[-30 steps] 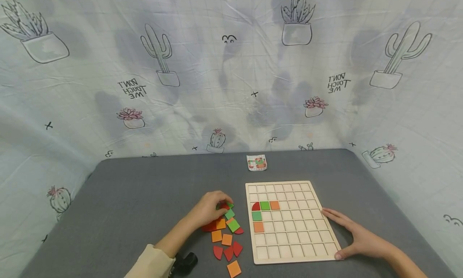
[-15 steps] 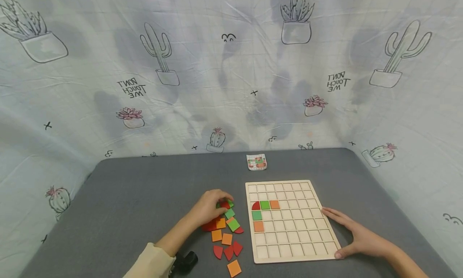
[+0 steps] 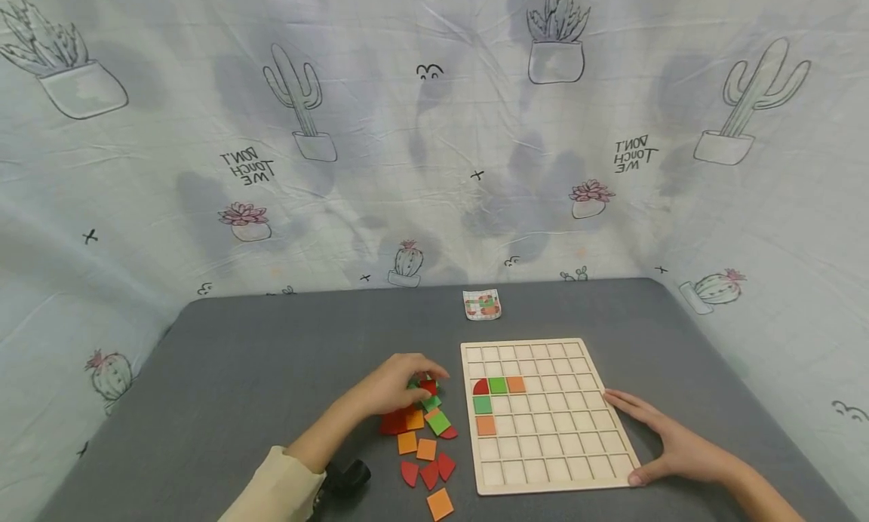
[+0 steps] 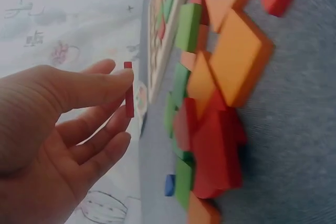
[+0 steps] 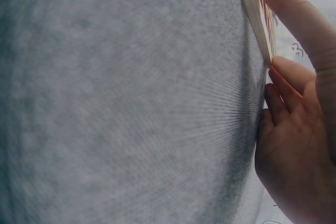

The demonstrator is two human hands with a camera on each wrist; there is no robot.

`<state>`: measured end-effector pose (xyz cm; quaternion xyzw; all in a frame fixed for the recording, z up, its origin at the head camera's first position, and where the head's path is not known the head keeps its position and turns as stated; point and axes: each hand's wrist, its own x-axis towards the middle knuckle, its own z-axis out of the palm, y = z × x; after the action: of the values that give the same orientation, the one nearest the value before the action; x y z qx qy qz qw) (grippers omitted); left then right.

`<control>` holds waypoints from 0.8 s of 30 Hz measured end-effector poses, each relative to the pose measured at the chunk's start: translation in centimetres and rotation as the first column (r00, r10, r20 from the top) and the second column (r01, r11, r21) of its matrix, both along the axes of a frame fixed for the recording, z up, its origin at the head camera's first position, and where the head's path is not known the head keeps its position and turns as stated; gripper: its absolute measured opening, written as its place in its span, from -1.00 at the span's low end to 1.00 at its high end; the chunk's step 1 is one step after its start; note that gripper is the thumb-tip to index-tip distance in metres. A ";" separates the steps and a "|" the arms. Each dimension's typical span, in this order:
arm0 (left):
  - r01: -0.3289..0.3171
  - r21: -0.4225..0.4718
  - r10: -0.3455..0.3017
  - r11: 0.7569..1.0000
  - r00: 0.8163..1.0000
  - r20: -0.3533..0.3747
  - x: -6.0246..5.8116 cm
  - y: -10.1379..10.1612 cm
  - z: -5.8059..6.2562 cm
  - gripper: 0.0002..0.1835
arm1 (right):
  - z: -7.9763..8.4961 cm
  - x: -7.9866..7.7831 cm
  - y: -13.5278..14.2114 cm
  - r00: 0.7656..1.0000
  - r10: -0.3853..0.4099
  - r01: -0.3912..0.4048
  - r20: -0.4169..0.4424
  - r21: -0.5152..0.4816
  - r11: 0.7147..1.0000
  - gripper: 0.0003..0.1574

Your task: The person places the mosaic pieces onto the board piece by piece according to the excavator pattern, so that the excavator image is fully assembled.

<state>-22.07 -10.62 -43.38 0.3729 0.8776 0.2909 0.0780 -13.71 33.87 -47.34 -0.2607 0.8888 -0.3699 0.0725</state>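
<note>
Between thumb and fingertips my left hand [image 3: 390,386] pinches a thin red tile [image 4: 129,95], which appears edge-on in the left wrist view. That hand is just above a loose heap of flat tiles, among them a red tile [image 4: 212,153], an orange tile [image 4: 236,61] and a green tile [image 4: 188,29]. My right hand [image 3: 672,443] rests against the right side of a pale wooden grid board [image 3: 553,428], its fingers straight and the thumb at the near corner. A few red, green and orange tiles sit in the board's left cells, such as a green square [image 3: 498,385].
Behind the board lies a small printed card [image 3: 482,305] with a coloured pattern. Several red quarter-round tiles [image 3: 428,476] and an orange square [image 3: 440,505] are scattered nearer the front. A patterned cloth [image 3: 434,130] encloses the grey table [image 3: 285,363].
My left hand has risen slightly from the heap and shifted a little right, with the red tile now between its fingers. The right hand and board stay put.
</note>
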 end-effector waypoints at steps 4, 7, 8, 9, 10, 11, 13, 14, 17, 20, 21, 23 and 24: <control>0.033 -0.010 -0.032 0.999 0.999 0.034 0.1 0.5 0.7 -0.55 | 0.0 0.0 0.0 1.000 0.000 0.000 -0.001 -0.003 1.000 0.28; 0.052 0.002 -0.052 0.999 0.995 0.080 0.4 1.2 0.8 -0.49 | 0.1 0.1 0.0 1.000 -0.007 0.007 0.008 0.004 1.000 0.28; 0.061 0.011 -0.062 0.998 0.993 0.098 0.7 1.5 0.8 -0.49 | 0.1 0.1 0.0 1.000 -0.009 0.009 0.010 0.007 1.000 0.28; 0.073 0.017 -0.075 0.997 0.991 0.110 0.9 1.7 0.7 -0.49 | 0.1 0.1 0.0 1.000 -0.010 0.010 0.012 0.009 1.000 0.28; 0.087 0.024 -0.089 0.996 0.989 0.121 1.2 2.0 0.7 -0.50 | 0.1 0.1 0.0 1.000 -0.011 0.011 0.013 0.010 1.000 0.28; 0.104 0.032 -0.107 0.994 0.986 0.130 1.5 2.4 0.6 -0.51 | 0.1 0.2 0.0 1.000 -0.010 0.010 0.010 0.010 1.000 0.28; 0.140 0.041 -0.145 0.989 0.980 0.137 2.2 3.0 0.5 -0.53 | 0.1 0.2 0.0 1.000 -0.008 0.008 0.005 0.011 1.000 0.28; 0.155 0.037 -0.158 0.987 0.978 0.136 2.6 3.3 0.5 -0.54 | 0.1 0.2 0.0 1.000 -0.008 0.008 0.005 0.011 1.000 0.28; 0.211 0.035 -0.214 0.977 0.972 0.101 3.6 4.2 0.3 -0.58 | 0.1 0.1 0.0 1.000 -0.015 0.014 0.009 0.025 1.000 0.28; 0.258 0.028 -0.259 0.966 0.964 0.052 4.3 5.0 -0.1 -0.62 | 0.1 0.1 0.0 1.000 -0.023 0.023 0.018 0.023 0.999 0.28; 0.272 0.027 -0.273 0.962 0.962 0.031 4.4 5.2 -0.3 -0.63 | 0.1 0.1 0.0 1.000 -0.025 0.024 0.020 0.017 1.000 0.28; 0.284 0.014 -0.284 0.959 0.959 0.013 4.6 5.5 -0.7 -0.65 | 0.0 0.1 0.0 0.999 -0.024 0.024 0.025 -0.002 1.000 0.27; 0.288 0.005 -0.288 0.958 0.958 0.009 4.7 5.7 -0.8 -0.65 | 0.0 0.1 0.0 1.000 -0.022 0.023 0.021 -0.010 1.000 0.27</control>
<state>-17.36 -4.97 -44.19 0.4954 0.8132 0.2797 0.1230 -13.62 33.86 -47.38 -0.2472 0.8891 -0.3777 0.0763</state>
